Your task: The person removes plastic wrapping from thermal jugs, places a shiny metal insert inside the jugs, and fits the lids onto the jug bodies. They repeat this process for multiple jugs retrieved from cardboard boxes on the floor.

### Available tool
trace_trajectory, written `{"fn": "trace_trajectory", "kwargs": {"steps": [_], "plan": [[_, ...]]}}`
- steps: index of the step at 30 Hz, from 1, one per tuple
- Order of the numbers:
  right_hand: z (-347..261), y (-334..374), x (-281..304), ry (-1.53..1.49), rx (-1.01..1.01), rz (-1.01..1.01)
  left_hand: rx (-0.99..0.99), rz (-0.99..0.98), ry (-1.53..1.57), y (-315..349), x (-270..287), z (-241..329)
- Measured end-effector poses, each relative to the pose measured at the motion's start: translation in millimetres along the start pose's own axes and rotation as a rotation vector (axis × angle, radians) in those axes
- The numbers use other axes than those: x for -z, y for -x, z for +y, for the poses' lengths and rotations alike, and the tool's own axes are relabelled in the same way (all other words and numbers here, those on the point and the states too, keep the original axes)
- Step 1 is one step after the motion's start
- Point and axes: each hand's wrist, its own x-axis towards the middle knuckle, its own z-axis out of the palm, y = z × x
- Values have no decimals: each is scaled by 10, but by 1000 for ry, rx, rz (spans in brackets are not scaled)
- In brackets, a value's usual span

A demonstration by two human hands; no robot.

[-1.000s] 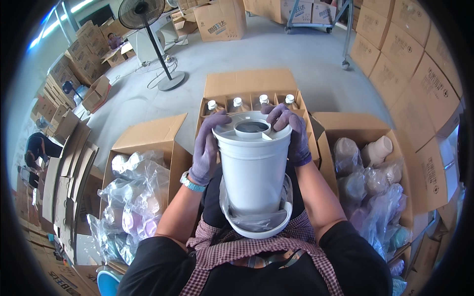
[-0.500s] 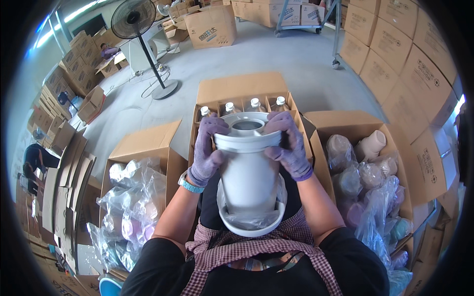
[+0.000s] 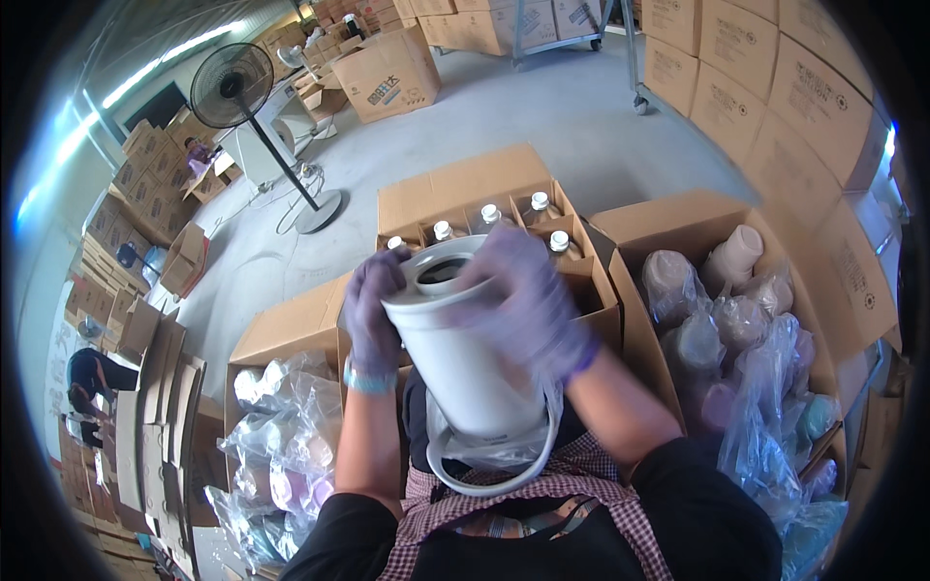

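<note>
In front of my lap is a light grey plastic jug [image 3: 463,373], tilted, with a wide collared top and a round dark opening. Its hoop-shaped carrying handle [image 3: 492,490] hangs at the near end, with clear plastic film bunched there. My left hand [image 3: 373,308], in a purple-grey glove, grips the rim on the left. On the right side of the collar my gloved right hand [image 3: 531,305] is blurred by motion, so its fingers are unclear. Just beyond stands a carton [image 3: 455,186] with dividers, holding several bottles [image 3: 489,215] with white caps.
At my left, an open carton [image 3: 295,320] holds film-wrapped items; another carton [image 3: 668,205] at my right holds wrapped cup-like pieces [image 3: 734,254]. A standing fan [image 3: 232,85] is farther off. Stacked cartons [image 3: 741,107] rise on the right. Flattened cardboard [image 3: 160,436] and a person [image 3: 92,378] are at left.
The jug has tilted, its top leaning to the left. My right hand has shifted from the rim's right edge across the collar's near right side. The left hand still holds the rim.
</note>
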Motion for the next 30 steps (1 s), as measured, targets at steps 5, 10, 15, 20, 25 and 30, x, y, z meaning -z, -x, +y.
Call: {"fn": "trace_trajectory", "kwargs": {"steps": [5,10,15,20,25,30], "plan": [[-289,-102,-89,17,317,1,183,-193,131,-356,471,-346],[943,-30,333,-716,-261,-215,-266,-237,-428,64,-216,266],[-200,-54,-423,390,175,239,287,-161,536,-348,179,-528],[970,-189,365,-723,-88,-202,-182,-196,-430,34,-357,534],[560,110,123,-719,-364,10,-179,-96,-253,-77,-136,-16],[396,273,167,-414,-194,227,-110,-271,-18,-164,-254,-76]]}}
